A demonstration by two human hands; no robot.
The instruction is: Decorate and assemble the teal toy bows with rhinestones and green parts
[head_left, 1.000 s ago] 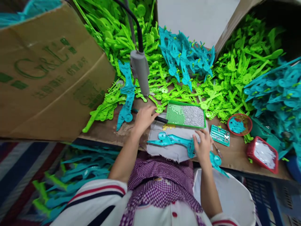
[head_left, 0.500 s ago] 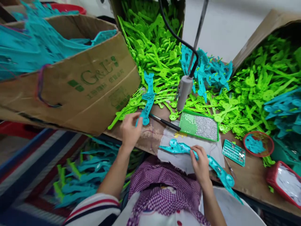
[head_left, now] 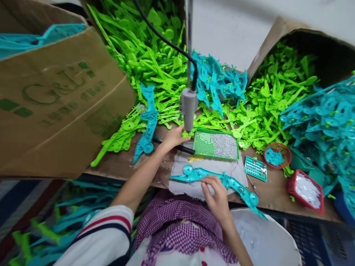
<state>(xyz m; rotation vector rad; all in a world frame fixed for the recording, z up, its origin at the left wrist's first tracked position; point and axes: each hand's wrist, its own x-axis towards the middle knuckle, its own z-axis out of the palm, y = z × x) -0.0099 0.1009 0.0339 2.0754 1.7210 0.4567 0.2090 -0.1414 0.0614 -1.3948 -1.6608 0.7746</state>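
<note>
A long turquoise plastic part (head_left: 198,173) with a round disc near one end lies across a pale cloth (head_left: 180,187). My right hand (head_left: 217,197) is at its near edge, fingers curled and fingertips against the part. Farther off, my left hand (head_left: 176,136) reaches beneath a hanging grey electric screwdriver (head_left: 189,111). Its thumb and forefinger are apart beside a small lime-green plastic piece (head_left: 186,134). A black-handled tool (head_left: 185,149) lies under that wrist. Beside it stands a green tray (head_left: 196,153) of small silvery pieces.
A second turquoise part (head_left: 149,125) lies by the cardboard box (head_left: 69,129) on the left. Lime-green parts (head_left: 155,66) are heaped behind, with turquoise parts (head_left: 313,114) piled right. A red bowl (head_left: 290,157), a teal tray (head_left: 256,177) and a red bin (head_left: 320,207) stand right.
My left hand has left the second turquoise part and moved right, under the screwdriver. My right hand has slid toward the near edge of its part. The view has shifted right.
</note>
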